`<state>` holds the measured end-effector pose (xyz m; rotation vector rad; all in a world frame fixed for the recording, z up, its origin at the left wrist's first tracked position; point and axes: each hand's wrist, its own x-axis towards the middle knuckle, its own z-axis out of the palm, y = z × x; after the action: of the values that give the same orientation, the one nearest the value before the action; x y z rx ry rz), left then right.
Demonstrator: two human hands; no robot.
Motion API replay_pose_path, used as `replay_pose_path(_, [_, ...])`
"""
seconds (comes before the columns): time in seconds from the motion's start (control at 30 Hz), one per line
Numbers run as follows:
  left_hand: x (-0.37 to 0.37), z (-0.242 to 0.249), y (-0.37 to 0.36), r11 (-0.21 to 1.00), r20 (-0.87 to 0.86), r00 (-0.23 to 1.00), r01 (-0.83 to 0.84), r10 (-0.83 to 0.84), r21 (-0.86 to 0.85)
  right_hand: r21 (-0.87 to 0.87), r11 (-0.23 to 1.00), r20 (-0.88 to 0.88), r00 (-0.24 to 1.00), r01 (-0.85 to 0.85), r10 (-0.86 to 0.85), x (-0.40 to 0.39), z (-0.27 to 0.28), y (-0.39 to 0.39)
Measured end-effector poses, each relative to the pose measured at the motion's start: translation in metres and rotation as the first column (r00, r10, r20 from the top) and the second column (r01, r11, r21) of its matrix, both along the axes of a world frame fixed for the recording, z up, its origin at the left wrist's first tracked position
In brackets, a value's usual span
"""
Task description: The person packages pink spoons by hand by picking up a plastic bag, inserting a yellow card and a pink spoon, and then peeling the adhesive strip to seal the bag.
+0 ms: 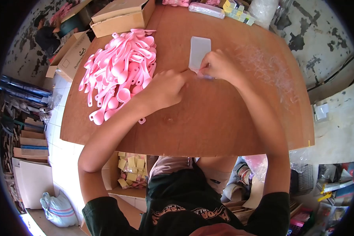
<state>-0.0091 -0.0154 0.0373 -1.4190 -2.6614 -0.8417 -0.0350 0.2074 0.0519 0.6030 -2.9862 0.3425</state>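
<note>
Near the middle of the brown table (165, 133), my left hand (171, 84) is closed, its fingertips pointing right at something small I cannot make out. My right hand (218, 67) is pinched on a small pink and clear item (204, 73), partly hidden by the fingers. Just behind it lies a stack of clear plastic bags (200, 49), close to my right fingertips. Left of my left hand is a large heap of pink plastic spoons (122, 70).
Thin clear plastic scraps (269, 72) are scattered on the table's right. A cardboard box (122, 17) and wrapped packs (206, 10) stand along the far edge. Below the near edge sits a box of small yellow-labelled packs (131, 169). Another person (47, 37) is at the far left.
</note>
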Motion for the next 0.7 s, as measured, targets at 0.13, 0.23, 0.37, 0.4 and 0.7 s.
replay_pose_path(0.13, [-0.017, -0.028, 0.010, 0.989, -0.027, 0.998, -0.055, 0.060, 0.140, 0.032, 0.995, -0.089, 0.992, -0.092, 0.094, -0.011, -0.009, 0.004])
replay_pose_path(0.23, [-0.019, -0.035, 0.012, 0.980, -0.017, 0.993, -0.109, 0.113, 0.168, 0.145, 0.986, -0.089, 0.991, -0.088, 0.101, -0.012, -0.008, 0.002])
replay_pose_path(0.37, [-0.021, -0.038, 0.012, 0.968, 0.008, 0.985, -0.172, 0.173, 0.181, 0.175, 0.984, -0.069, 0.997, -0.031, 0.043, -0.007, -0.002, -0.006])
replay_pose_path(0.4, [-0.022, -0.038, 0.011, 0.968, 0.007, 0.984, -0.174, 0.176, 0.181, 0.131, 0.991, -0.037, 0.999, -0.035, 0.040, -0.005, 0.002, -0.008])
replay_pose_path(0.7, [-0.026, -0.034, 0.009, 0.965, -0.016, 0.995, -0.095, 0.102, 0.243, -0.088, 0.991, 0.038, 0.993, -0.104, 0.108, -0.016, -0.002, 0.009])
